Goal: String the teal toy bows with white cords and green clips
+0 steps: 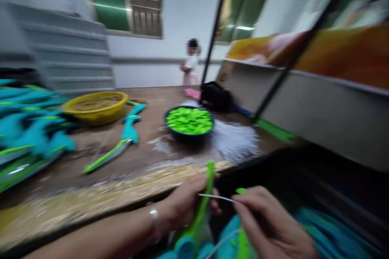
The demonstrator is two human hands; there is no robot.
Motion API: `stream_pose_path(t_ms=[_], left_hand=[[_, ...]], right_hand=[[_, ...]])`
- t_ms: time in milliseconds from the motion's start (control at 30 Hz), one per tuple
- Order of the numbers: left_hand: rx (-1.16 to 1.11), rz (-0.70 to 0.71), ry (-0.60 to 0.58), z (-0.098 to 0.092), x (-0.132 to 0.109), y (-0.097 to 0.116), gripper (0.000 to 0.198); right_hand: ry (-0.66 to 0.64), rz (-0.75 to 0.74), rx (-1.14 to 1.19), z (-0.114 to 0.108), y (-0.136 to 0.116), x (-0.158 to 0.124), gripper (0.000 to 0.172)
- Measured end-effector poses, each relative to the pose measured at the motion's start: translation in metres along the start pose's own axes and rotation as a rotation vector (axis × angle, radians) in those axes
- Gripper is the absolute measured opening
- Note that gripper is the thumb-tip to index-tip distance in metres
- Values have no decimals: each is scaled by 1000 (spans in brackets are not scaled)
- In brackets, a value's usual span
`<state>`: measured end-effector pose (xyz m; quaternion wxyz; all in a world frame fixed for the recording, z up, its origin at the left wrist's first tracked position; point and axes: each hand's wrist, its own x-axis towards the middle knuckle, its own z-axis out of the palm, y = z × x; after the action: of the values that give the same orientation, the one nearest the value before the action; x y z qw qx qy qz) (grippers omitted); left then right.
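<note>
Low in the picture, my left hand [188, 198], with a bracelet at the wrist, is closed around a teal piece with a long lime-green edge strip [209, 182]. My right hand [267, 218] pinches a thin white strand [220, 197] that runs across to the green strip beside my left hand. Under my right hand are another green strip [243, 243] and more teal parts [227, 230], blurred and partly hidden. A similar teal piece with a green-edged, blade-like end [126, 137] lies apart on the table.
A black bowl of small green parts [190, 131] stands mid-table, beside a pile of white strands [235, 139]. Left are a yellow basin [95, 117] of small brownish pieces and a heap of teal pieces [30, 129]. Dark poles [275, 79] rise at right. A person [191, 64] stands beyond the table.
</note>
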<state>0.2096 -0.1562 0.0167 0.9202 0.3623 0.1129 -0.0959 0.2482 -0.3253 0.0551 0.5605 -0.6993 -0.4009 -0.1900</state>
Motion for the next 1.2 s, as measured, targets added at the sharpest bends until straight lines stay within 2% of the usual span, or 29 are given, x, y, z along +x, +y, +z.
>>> stream_pose_path(t_ms=[33,100,267,467,700,900,1200], left_hand=[[-1,-7,-63,4,15,-4,31],[3,8,-111,2,23,-10,36],[88,48,-84,-7,1,-17,40],[72,56,-53,-4,7,-19,33],[70,45,-64,-2,7,-18,39],[65,28,-57,7,5,-16,33],[117,44,-72,6,6,-17,27]], right_hand=[[1,-22,-88,-8,-4,3,10],[8,-42,-211,-8,-10,9,16],[87,-141,-408,7,-8,6,15],[118,-278,-593,4,2,1,14],[114,-308,-629,5,3,2,13],[129,-302,-646,8,6,0,13],[128,-316,-648,6,6,-2,13]])
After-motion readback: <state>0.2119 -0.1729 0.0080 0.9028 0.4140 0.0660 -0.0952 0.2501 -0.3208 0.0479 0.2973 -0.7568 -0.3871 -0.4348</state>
